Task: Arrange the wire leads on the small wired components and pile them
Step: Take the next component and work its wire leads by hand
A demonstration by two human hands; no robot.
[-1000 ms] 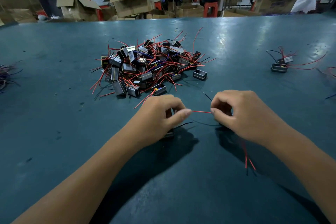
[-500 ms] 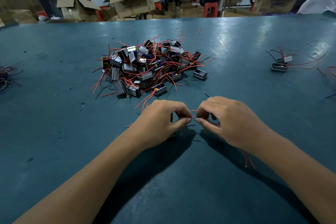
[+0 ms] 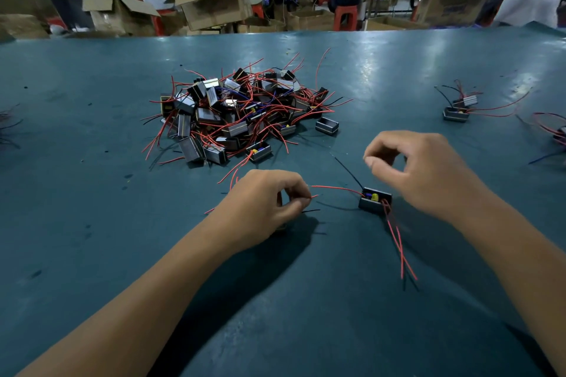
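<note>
Right hand [image 3: 428, 174] now lifted off the wires, fingers curled, holding nothing, left hand [image 3: 263, 202] pinching red wire tips, small black box part [image 3: 374, 201] on the table [image 3: 92, 223] between both hands, big pile [image 3: 242, 113] just past the left hand

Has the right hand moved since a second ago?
Yes. The right hand has lifted off the red lead and drawn back rightward, away from the pile.

teal table [image 3: 92, 223], red and black wire leads [image 3: 398, 239], brown cardboard boxes [image 3: 214, 3]
</note>
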